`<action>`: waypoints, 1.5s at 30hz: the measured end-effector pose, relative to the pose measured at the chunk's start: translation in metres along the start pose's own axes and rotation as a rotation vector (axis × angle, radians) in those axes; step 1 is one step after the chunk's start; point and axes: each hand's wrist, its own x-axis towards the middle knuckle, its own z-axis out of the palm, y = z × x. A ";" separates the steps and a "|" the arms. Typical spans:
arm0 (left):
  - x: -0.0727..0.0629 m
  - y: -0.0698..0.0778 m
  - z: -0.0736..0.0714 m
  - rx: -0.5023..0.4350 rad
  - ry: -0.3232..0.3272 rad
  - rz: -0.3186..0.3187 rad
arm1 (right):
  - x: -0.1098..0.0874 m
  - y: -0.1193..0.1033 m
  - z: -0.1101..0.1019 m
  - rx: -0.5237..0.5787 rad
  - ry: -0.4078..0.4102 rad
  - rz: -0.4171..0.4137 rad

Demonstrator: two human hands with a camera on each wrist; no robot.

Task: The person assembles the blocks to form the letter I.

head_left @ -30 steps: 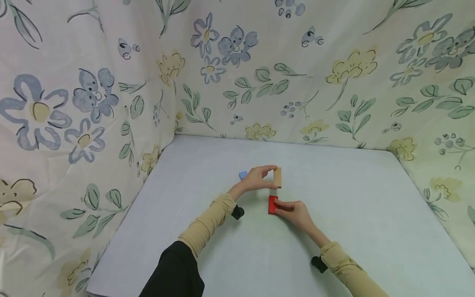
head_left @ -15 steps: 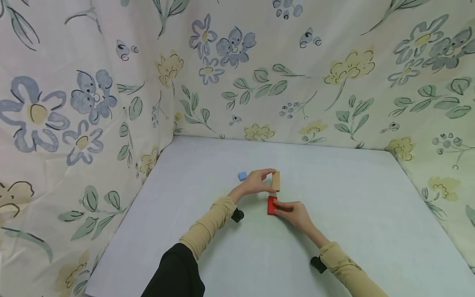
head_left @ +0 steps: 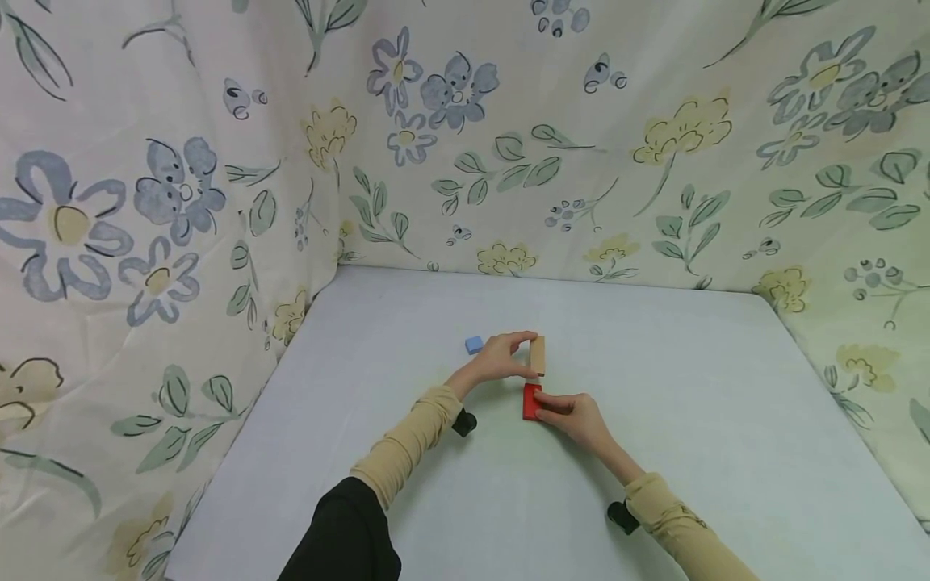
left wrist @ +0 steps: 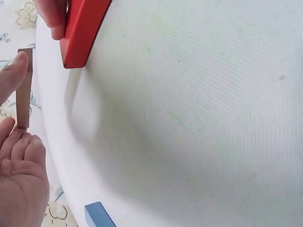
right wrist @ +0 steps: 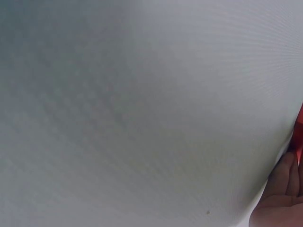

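My left hand point(head_left: 497, 357) pinches a flat tan wooden block point(head_left: 538, 356) by its two ends, thumb at the near end and fingers at the far end. In the left wrist view the wooden block point(left wrist: 23, 90) is held off the table. Just nearer to me, a red rectangular block point(head_left: 531, 402) is pinched by my right hand point(head_left: 579, 417) at its right side. The two blocks are nearly in line, with a small gap visible in the head view. Only a sliver of the red block point(right wrist: 298, 135) shows in the right wrist view.
A small blue block point(head_left: 474, 345) lies on the white table point(head_left: 697, 403), left of my left hand. Floral cloth point(head_left: 465, 145) hangs behind the table and on its left. A black device point(head_left: 464, 422) sits at the left wrist, another black device point(head_left: 622, 517) at the right.
My left hand has brought the wooden block slightly towards me, closer to the red block. More of the blue block shows now. The right hand stays almost where it was on the red block.
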 end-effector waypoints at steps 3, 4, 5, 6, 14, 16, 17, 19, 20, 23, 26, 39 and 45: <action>0.000 0.000 0.000 0.012 -0.002 -0.008 | 0.000 -0.001 0.000 0.005 0.002 0.010; 0.000 0.000 0.001 0.016 -0.002 -0.011 | 0.000 -0.002 0.000 0.003 0.003 0.014; -0.001 0.001 0.001 0.023 -0.002 -0.013 | 0.000 -0.002 0.000 0.003 0.005 0.019; -0.001 0.001 0.001 0.027 -0.004 -0.016 | -0.001 -0.002 0.000 0.002 0.005 0.022; -0.004 0.000 0.003 0.035 -0.004 -0.035 | 0.000 -0.003 0.001 -0.018 0.003 0.018; -0.004 0.000 0.003 0.031 -0.004 -0.034 | 0.000 -0.004 0.001 -0.017 0.003 0.025; -0.004 0.000 0.003 0.028 -0.003 -0.031 | 0.000 -0.004 0.001 -0.014 0.003 0.031; -0.004 0.000 0.003 0.026 -0.001 -0.028 | 0.001 -0.004 0.001 -0.014 0.001 0.036; -0.004 -0.001 0.003 0.025 0.000 -0.027 | 0.001 -0.004 0.000 -0.015 0.001 0.034; -0.003 -0.001 0.003 0.023 -0.003 -0.034 | 0.001 -0.004 0.000 -0.004 0.000 0.037; -0.004 -0.001 0.002 0.022 -0.005 -0.049 | 0.001 -0.004 -0.001 -0.002 0.003 0.030; -0.002 -0.004 0.004 0.062 -0.025 -0.047 | 0.001 0.001 -0.001 -0.001 0.001 -0.006; -0.001 -0.004 0.005 0.105 -0.038 -0.064 | 0.001 0.002 0.001 -0.007 0.005 0.004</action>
